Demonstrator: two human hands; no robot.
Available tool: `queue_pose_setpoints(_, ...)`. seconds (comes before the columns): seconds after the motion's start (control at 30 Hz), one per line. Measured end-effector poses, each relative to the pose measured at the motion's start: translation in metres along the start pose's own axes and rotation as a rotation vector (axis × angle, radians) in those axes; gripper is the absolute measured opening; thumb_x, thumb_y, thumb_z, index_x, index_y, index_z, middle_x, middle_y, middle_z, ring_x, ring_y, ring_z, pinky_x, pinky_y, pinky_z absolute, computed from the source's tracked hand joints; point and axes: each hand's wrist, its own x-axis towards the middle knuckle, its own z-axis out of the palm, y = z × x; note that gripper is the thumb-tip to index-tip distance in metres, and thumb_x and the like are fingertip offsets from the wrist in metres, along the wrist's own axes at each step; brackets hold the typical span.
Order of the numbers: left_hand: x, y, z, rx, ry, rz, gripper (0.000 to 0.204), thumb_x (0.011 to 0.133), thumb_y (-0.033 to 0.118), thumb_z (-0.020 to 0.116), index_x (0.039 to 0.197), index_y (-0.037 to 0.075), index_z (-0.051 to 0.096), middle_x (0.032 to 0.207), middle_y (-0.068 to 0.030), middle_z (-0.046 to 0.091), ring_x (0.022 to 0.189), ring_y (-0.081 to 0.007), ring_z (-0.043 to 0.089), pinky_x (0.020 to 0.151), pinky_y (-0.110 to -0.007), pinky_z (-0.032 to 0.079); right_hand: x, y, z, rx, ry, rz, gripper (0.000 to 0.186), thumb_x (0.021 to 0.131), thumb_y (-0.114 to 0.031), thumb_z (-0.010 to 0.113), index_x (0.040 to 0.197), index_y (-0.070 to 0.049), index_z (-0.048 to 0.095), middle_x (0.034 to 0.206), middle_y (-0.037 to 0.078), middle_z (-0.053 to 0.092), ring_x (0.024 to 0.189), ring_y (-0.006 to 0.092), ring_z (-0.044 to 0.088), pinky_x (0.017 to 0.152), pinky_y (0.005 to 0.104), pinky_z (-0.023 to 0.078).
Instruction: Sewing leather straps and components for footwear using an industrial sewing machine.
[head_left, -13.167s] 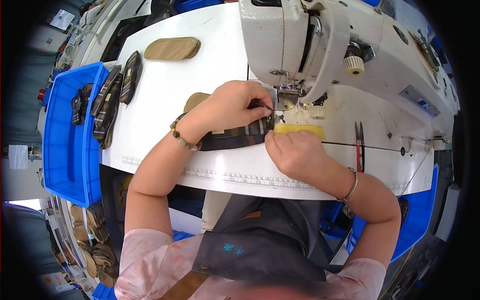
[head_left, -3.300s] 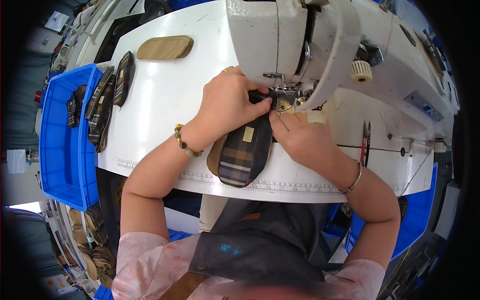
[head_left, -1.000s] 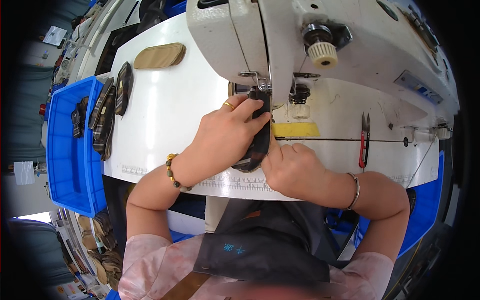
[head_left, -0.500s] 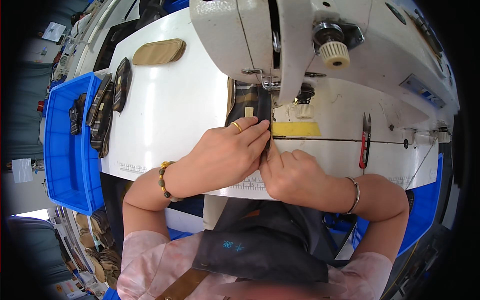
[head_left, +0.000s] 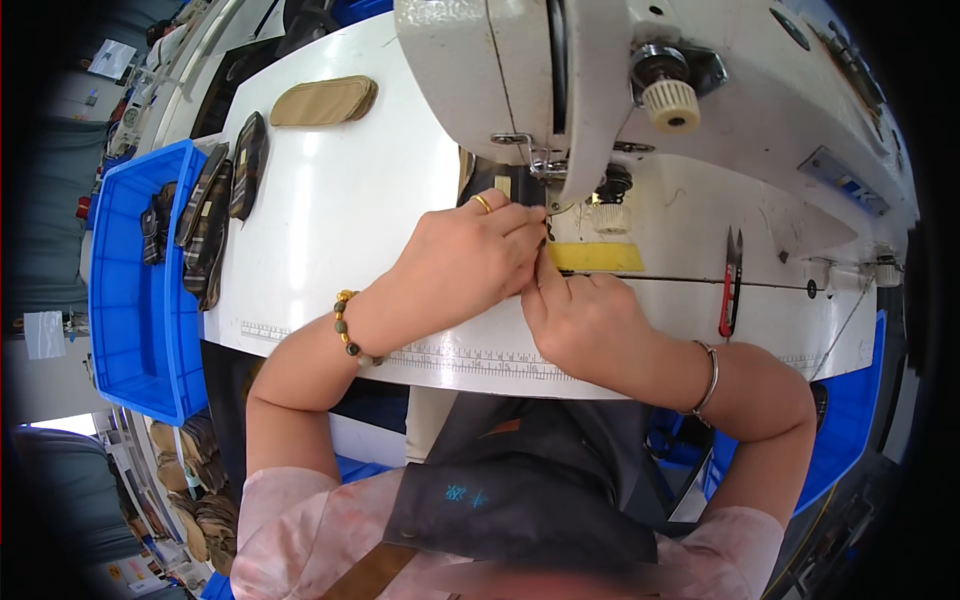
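A dark plaid fabric piece (head_left: 482, 176) lies under the needle area (head_left: 546, 170) of a white sewing machine (head_left: 455, 70). It has a zipper edge on its left side and a small tan label (head_left: 503, 185). My left hand (head_left: 465, 258), with a ring and a beaded bracelet, is closed over the near part of the fabric, its fingers bent and pressed together. Just to the right, my right hand (head_left: 590, 318) pinches the near end with thumb and forefinger, touching the left fingertips. Both hands hide most of the near end.
A yellow strip (head_left: 597, 257) lies right of the needle. Thread snips (head_left: 731, 285) rest farther right. Tan oval pieces (head_left: 322, 101) lie at the back left, near plaid pouches (head_left: 249, 165) beside a blue bin (head_left: 145, 345). A printed ruler (head_left: 470, 358) runs along the table's front edge.
Both hands have moved slightly away from me with the fabric, which has slid farther under the machine. My left fingers are more bent, and less of the fabric shows.
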Motion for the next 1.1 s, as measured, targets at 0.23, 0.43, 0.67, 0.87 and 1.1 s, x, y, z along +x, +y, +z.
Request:
queue_pose_setpoints(0.23,0.005,-0.016,0.012,-0.012,0.134,-0.054,0.021,0.079,0.02,0.072,0.097,0.008,0.074,0.101,0.0024,0.071,0.09,-0.0164,0.065,0.063,-0.03,0.057,0.007,0.009,-0.002,0.007,-0.073,0.047,0.036,0.069,-0.014,0.065,0.094,0.011,0.07,0.103,0.032,0.071,0.051,0.0146,0.061,0.046,0.029,0.05)
queue_pose_setpoints(0.43,-0.002,0.004,-0.012,0.08,0.067,-0.084,0.028,0.072,0.01,0.074,0.1,0.008,0.069,0.105,-0.0021,0.069,0.1,-0.0247,0.066,0.086,-0.038,0.054,0.004,0.015,-0.003,0.08,-0.091,0.052,0.04,0.071,-0.013,0.065,0.102,0.012,0.069,0.102,0.031,0.07,0.051,0.0161,0.062,0.046,0.0305,0.051)
queue_pose_setpoints(0.67,-0.001,-0.008,-0.018,0.067,0.261,-0.006,0.031,0.068,0.006,0.072,0.098,0.011,0.066,0.107,-0.0018,0.065,0.109,-0.023,0.063,0.1,-0.041,0.049,0.011,0.036,0.002,0.108,-0.022,0.124,0.02,0.072,-0.025,0.078,0.08,-0.014,0.064,0.081,-0.002,0.063,0.056,0.0145,0.059,0.046,0.0311,0.046)
queue_pose_setpoints(0.87,-0.002,-0.023,-0.007,0.036,0.276,0.054,0.031,0.065,0.007,0.073,0.096,0.012,0.067,0.107,-0.0003,0.067,0.106,-0.0201,0.063,0.099,-0.04,0.05,0.011,0.044,0.012,0.051,0.117,0.256,0.028,0.069,-0.033,0.081,0.076,-0.019,0.058,0.078,-0.007,0.057,0.065,0.0118,0.057,0.05,0.0299,0.044)
queue_pose_setpoints(1.1,-0.003,-0.033,0.004,0.009,0.376,0.102,0.027,0.06,0.009,0.076,0.086,0.013,0.069,0.084,0.002,0.066,0.08,-0.0183,0.065,0.074,-0.033,0.056,0.021,0.043,0.009,0.057,0.236,0.189,0.024,0.067,-0.019,0.08,0.077,-0.008,0.06,0.071,0.003,0.063,0.051,0.0187,0.06,0.044,0.0325,0.049)
